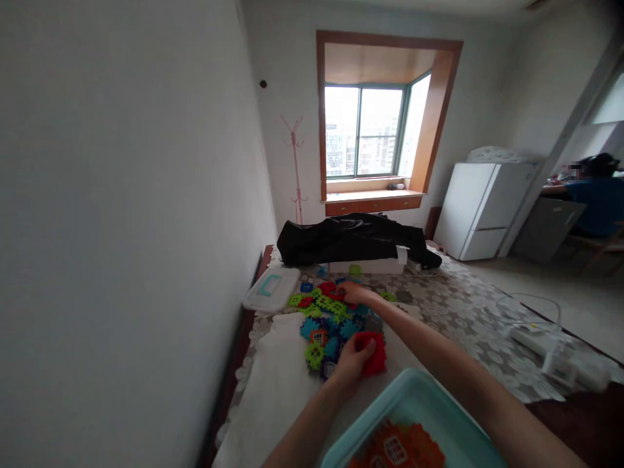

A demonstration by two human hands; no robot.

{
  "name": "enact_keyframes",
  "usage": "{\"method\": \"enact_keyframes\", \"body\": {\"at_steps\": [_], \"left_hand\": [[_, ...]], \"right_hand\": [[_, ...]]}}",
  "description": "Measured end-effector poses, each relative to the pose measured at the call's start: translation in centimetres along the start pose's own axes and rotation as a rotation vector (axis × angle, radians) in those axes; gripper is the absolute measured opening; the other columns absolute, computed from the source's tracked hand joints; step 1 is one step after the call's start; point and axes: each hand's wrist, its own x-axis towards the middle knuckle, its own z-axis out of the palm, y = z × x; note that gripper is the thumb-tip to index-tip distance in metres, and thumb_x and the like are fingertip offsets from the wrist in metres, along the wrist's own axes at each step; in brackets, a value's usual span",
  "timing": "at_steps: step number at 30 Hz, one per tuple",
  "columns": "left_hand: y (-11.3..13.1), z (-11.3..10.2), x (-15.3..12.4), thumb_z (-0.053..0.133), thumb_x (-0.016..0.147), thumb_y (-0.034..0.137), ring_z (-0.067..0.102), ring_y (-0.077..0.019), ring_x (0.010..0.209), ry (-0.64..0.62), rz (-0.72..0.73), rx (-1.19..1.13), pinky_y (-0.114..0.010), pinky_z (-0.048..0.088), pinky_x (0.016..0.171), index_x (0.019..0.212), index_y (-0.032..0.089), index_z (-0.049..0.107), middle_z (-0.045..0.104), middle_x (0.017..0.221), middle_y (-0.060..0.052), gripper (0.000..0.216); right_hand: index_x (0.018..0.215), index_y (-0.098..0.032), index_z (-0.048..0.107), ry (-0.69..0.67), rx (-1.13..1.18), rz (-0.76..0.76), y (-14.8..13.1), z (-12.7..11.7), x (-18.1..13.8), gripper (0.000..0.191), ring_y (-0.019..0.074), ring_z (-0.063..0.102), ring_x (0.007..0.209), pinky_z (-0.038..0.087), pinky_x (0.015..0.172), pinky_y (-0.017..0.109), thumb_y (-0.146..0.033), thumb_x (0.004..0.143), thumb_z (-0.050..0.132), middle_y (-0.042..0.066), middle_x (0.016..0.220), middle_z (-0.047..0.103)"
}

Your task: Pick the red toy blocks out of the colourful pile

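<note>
The left hand grips a red block, its fingers curled over the near edge of the piece. That block rests at the near end of a heap of plastic blocks in green, blue, red and purple, spread over a patterned cloth that covers the bench. The right hand reaches further out, to the far end of the same heap, and lies on the red and green pieces there. Its fingers look closed on a red piece, but at this size I cannot tell for sure whether it holds anything.

A teal tub sits at the bottom of the view, just beside the right forearm, with orange pieces inside. To the left of the heap lies a white lid with a teal handle, and nearer still a white cloth. A black bag lies across the far end of the bench, with a white box against it. Beyond are a window, a pink coat stand and a white fridge. Another person in a blue top sits at the far right, well apart.
</note>
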Motion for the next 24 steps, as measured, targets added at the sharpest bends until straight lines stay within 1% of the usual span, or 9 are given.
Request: {"method": "enact_keyframes", "body": {"at_steps": [3,9,11,14,16,17,20,22,24], "left_hand": [[0.0,0.0,0.0,0.093,0.067,0.053,0.069,-0.0199,0.076,0.006,0.002,-0.001,-0.033,0.06,0.066,0.106,0.015,0.065,0.073,0.099,-0.011,0.062],[0.0,0.0,0.2,0.095,0.063,0.054,0.068,-0.0203,0.076,0.021,-0.002,-0.009,-0.033,0.06,0.067,0.104,0.014,0.066,0.073,0.096,-0.011,0.065],[0.0,-0.1,0.2,0.095,0.063,0.054,0.068,-0.0205,0.076,0.021,-0.001,-0.012,-0.034,0.06,0.068,0.104,0.014,0.066,0.073,0.095,-0.011,0.064],[0.1,0.0,0.1,0.095,0.064,0.053,0.069,-0.0206,0.076,0.017,-0.012,-0.018,-0.033,0.059,0.067,0.104,0.014,0.066,0.073,0.096,-0.011,0.063],[0.2,0.1,0.0,0.096,0.063,0.053,0.069,-0.0201,0.076,0.018,-0.016,-0.019,-0.032,0.059,0.065,0.104,0.015,0.065,0.073,0.096,-0.01,0.064],[0.3,0.1,0.0,0.096,0.063,0.053,0.068,-0.0198,0.075,0.018,-0.017,-0.018,-0.032,0.059,0.065,0.103,0.015,0.065,0.073,0.096,-0.01,0.063],[0.4,0.2,-0.2,0.096,0.063,0.051,0.069,-0.0197,0.076,0.014,-0.016,-0.016,-0.032,0.06,0.066,0.102,0.015,0.065,0.073,0.096,-0.01,0.061],[0.5,0.3,-0.2,0.096,0.064,0.05,0.069,-0.0196,0.075,0.008,-0.017,-0.016,-0.032,0.06,0.065,0.102,0.015,0.066,0.073,0.096,-0.01,0.06],[0.6,0.3,-0.2,0.096,0.064,0.05,0.068,-0.019,0.073,0.006,-0.012,-0.017,-0.031,0.059,0.063,0.102,0.014,0.066,0.073,0.095,-0.01,0.06]], "right_hand": [[0.106,-0.018,0.079,0.013,0.035,-0.004,0.0,-0.1,-0.2,0.045,0.0222,0.072,0.096,0.047,0.073,0.02,0.001,0.071,0.058,0.006,0.107,0.079],[0.108,-0.015,0.081,0.051,0.111,0.078,-0.1,-0.3,-0.7,0.042,0.0221,0.073,0.082,0.05,0.07,0.024,-0.004,0.077,0.055,0.007,0.095,0.081],[0.104,-0.015,0.082,0.053,0.135,0.105,0.0,-0.3,-0.7,0.037,0.0222,0.073,0.081,0.051,0.071,0.024,-0.006,0.079,0.057,0.007,0.091,0.08],[0.098,-0.014,0.081,0.063,0.171,0.146,0.3,-0.2,-0.6,0.026,0.0228,0.073,0.085,0.052,0.075,0.026,-0.008,0.084,0.06,0.007,0.089,0.079],[0.098,-0.013,0.078,0.074,0.2,0.169,0.5,-0.2,-0.7,0.016,0.0233,0.072,0.091,0.055,0.081,0.029,-0.013,0.091,0.064,0.008,0.095,0.077],[0.103,-0.013,0.076,0.081,0.22,0.178,0.7,-0.2,-0.8,0.014,0.0233,0.071,0.095,0.056,0.084,0.032,-0.019,0.095,0.066,0.008,0.102,0.076],[0.122,-0.016,0.068,0.116,0.303,0.196,1.0,-0.1,-1.2,0.03,0.0248,0.068,0.107,0.059,0.091,0.042,-0.037,0.101,0.067,0.009,0.125,0.067],[0.129,-0.017,0.064,0.151,0.375,0.202,1.1,-0.1,-1.5,0.036,0.0262,0.066,0.111,0.059,0.093,0.045,-0.04,0.101,0.066,0.009,0.132,0.064],[0.131,-0.017,0.063,0.192,0.456,0.207,1.0,-0.2,-1.7,0.037,0.0263,0.066,0.111,0.059,0.093,0.045,-0.039,0.101,0.067,0.01,0.133,0.063]]}}
